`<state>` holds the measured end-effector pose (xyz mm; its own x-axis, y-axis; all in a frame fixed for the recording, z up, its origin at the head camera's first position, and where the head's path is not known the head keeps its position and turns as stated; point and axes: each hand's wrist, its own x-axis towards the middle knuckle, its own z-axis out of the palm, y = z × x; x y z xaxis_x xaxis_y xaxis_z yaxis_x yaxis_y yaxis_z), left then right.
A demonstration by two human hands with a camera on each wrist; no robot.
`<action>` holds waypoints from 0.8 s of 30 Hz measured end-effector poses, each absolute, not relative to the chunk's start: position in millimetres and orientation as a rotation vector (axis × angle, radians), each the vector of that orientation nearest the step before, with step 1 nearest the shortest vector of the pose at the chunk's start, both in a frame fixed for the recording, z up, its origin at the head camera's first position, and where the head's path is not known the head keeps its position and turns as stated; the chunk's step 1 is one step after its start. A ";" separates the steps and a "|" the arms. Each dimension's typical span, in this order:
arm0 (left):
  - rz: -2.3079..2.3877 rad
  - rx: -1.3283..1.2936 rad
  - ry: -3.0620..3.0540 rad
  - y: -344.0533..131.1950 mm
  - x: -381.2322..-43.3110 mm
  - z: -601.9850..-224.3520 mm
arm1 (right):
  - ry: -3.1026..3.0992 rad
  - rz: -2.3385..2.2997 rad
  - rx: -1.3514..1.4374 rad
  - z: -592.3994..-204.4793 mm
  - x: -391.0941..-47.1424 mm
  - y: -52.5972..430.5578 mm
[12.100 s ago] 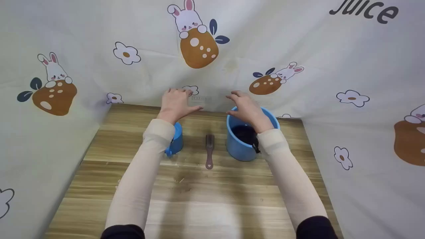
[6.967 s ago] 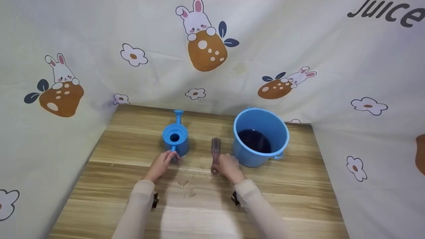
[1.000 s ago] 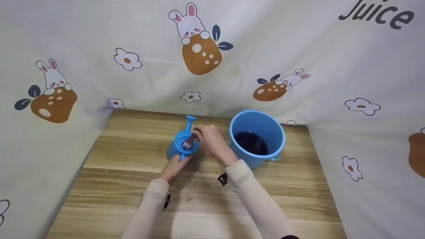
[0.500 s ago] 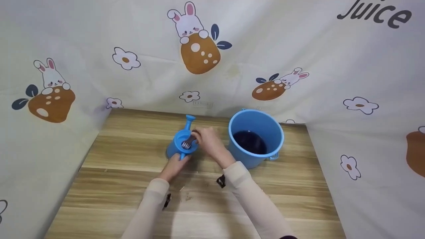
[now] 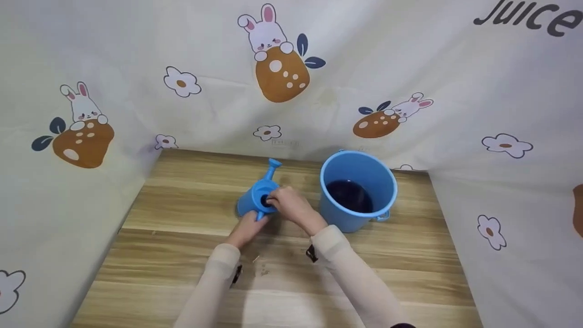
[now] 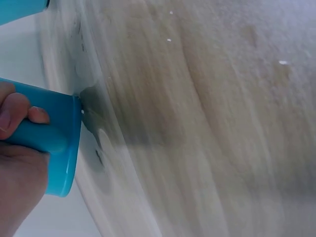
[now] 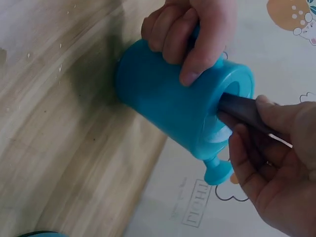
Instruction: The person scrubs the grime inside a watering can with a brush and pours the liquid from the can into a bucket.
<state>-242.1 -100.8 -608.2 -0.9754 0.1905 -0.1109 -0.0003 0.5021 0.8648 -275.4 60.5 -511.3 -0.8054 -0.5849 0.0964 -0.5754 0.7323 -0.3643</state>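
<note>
A blue watering can (image 5: 248, 203) leans to the right over the wooden table, its spout pointing to the back. My left hand (image 5: 247, 228) grips the can's handle, with fingers (image 7: 170, 37) curled round it in the right wrist view. The right hand (image 5: 295, 207) is at the can's top opening and pinches a dark brown brush (image 7: 242, 107) between thumb and fingers. The brush head is inside the can, hidden from view. In the left wrist view, the can's base rim (image 6: 74, 148) is close over the table.
A blue bucket (image 5: 334, 216) with dark liquid in it stands to the right of the hands. Small wet spots (image 5: 264, 269) dot the wooden table (image 5: 191, 255). A printed cloth (image 5: 218, 114) closes off the back and both sides.
The hands hung open at the back first; then the left took the can's handle and the right picked the brush off the table. Since half a second ago, the brush head has sunk inside the can.
</note>
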 end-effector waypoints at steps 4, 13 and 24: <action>1.466 0.144 2.549 -104.3 -240.5 -607.3 | 2.865 -0.511 -1.135 -511.1 -277.8 61.6; 1.457 0.152 2.543 -101.0 -242.0 -609.4 | 2.756 -0.601 -1.189 -506.7 -280.3 73.9; 1.457 0.156 2.552 -101.4 -241.3 -610.8 | 2.632 -0.788 -1.056 -494.3 -285.7 83.7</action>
<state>-241.3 -101.4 -610.8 -0.9747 0.1888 -0.1196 -0.0071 0.5089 0.8608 -285.7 83.7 -494.3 -0.7254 -0.6881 0.0146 -0.5828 0.6029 -0.5448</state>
